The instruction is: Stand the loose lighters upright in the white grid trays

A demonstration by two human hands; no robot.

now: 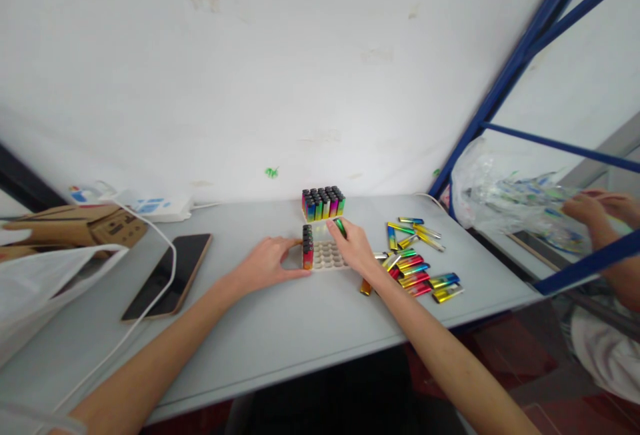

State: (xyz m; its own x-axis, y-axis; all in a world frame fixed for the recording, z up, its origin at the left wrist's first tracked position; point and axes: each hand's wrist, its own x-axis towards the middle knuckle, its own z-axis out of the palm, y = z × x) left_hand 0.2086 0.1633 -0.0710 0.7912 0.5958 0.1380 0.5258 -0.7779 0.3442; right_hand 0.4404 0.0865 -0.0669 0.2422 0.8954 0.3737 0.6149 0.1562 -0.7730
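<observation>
A pale tray [327, 256] with rows of round holes lies on the grey table in front of me. Along its left end stands one row of upright lighters [307, 252] with black tops and shiny coloured bodies. My left hand [267, 263] grips that end, thumb at the near corner and fingers at the far side. Over the tray's right part, my right hand [354, 245] pinches a green lighter [341, 226]; its lower end is hidden by the fingers. Loose metallic lighters [414, 276] lie scattered to the right of this hand.
Behind the tray stands a block of upright lighters [323, 205] near the wall. To the left are a phone [173, 275], a white cable, a cardboard box [117, 225], a plastic bag [45, 295] and a power strip [165, 208]. Beyond the blue frame [505, 82], another person's hands [595, 205] show.
</observation>
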